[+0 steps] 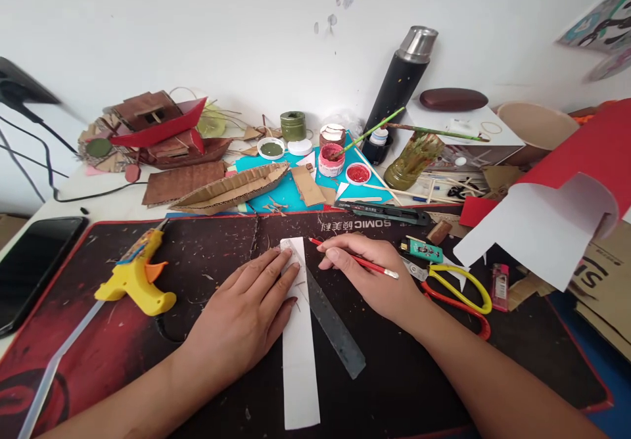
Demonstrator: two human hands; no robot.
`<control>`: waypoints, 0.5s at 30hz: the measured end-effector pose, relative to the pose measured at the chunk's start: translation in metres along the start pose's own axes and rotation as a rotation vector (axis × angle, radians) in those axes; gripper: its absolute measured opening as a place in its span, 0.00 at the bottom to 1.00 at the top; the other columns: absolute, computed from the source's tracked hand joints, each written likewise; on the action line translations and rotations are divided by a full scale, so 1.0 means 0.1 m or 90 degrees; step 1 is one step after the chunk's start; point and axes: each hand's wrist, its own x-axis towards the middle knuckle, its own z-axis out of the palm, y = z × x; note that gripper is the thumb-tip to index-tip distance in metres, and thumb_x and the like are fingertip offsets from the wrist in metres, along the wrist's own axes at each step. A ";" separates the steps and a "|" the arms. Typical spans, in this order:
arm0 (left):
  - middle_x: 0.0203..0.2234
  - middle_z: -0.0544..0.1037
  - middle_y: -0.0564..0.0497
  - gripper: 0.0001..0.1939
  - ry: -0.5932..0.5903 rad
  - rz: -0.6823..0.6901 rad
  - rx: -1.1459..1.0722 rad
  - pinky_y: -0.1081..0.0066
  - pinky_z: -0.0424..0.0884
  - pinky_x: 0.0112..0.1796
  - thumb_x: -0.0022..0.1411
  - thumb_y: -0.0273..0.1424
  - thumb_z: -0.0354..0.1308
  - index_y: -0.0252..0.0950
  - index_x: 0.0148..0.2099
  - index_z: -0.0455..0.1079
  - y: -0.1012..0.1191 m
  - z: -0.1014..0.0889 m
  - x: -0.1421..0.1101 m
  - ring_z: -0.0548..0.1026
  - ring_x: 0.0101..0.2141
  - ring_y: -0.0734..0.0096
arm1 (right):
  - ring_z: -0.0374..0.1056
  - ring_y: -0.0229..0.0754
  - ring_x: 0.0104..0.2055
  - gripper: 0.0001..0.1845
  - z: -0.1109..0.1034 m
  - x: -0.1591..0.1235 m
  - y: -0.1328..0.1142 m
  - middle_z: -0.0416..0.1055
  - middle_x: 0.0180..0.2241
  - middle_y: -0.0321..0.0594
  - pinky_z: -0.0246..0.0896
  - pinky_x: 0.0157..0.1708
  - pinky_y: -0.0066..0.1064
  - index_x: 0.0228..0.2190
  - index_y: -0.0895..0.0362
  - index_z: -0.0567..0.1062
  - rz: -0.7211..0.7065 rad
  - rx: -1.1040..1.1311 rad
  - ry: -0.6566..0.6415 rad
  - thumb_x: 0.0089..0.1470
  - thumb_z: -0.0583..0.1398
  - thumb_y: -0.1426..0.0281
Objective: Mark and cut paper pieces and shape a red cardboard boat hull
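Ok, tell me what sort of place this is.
Likely a craft or model-making desk: a yellow glue gun lies on the dark mat, with a cardboard boat hull and an open pot of red paint beyond.

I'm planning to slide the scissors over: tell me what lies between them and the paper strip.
In the head view: the slanting dark ruler, then the right hand holding a red pencil, with mat showing around them.
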 end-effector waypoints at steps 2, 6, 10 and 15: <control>0.67 0.76 0.37 0.22 0.001 0.005 0.001 0.49 0.77 0.59 0.79 0.34 0.53 0.30 0.67 0.74 0.00 -0.01 0.01 0.76 0.64 0.45 | 0.84 0.45 0.43 0.12 0.00 0.00 0.00 0.87 0.37 0.35 0.76 0.44 0.33 0.40 0.50 0.85 -0.002 -0.002 0.001 0.72 0.61 0.62; 0.67 0.76 0.37 0.22 0.003 0.002 -0.011 0.49 0.77 0.60 0.78 0.33 0.54 0.30 0.67 0.74 0.00 -0.01 0.01 0.76 0.64 0.45 | 0.84 0.46 0.43 0.11 0.00 0.00 0.01 0.87 0.38 0.36 0.77 0.45 0.35 0.41 0.50 0.85 0.003 -0.008 0.001 0.72 0.61 0.62; 0.67 0.76 0.38 0.22 0.000 -0.006 -0.023 0.49 0.77 0.61 0.78 0.33 0.54 0.32 0.68 0.73 0.00 -0.01 0.00 0.76 0.65 0.46 | 0.84 0.47 0.44 0.12 0.01 0.00 0.02 0.87 0.38 0.37 0.78 0.45 0.35 0.40 0.50 0.85 0.003 -0.010 -0.001 0.72 0.61 0.61; 0.67 0.76 0.37 0.22 0.002 0.000 -0.018 0.50 0.78 0.59 0.78 0.34 0.54 0.29 0.67 0.73 0.00 -0.02 0.00 0.76 0.65 0.45 | 0.84 0.48 0.44 0.12 0.01 0.00 0.01 0.88 0.39 0.37 0.78 0.44 0.35 0.38 0.50 0.85 0.005 -0.011 0.001 0.71 0.62 0.62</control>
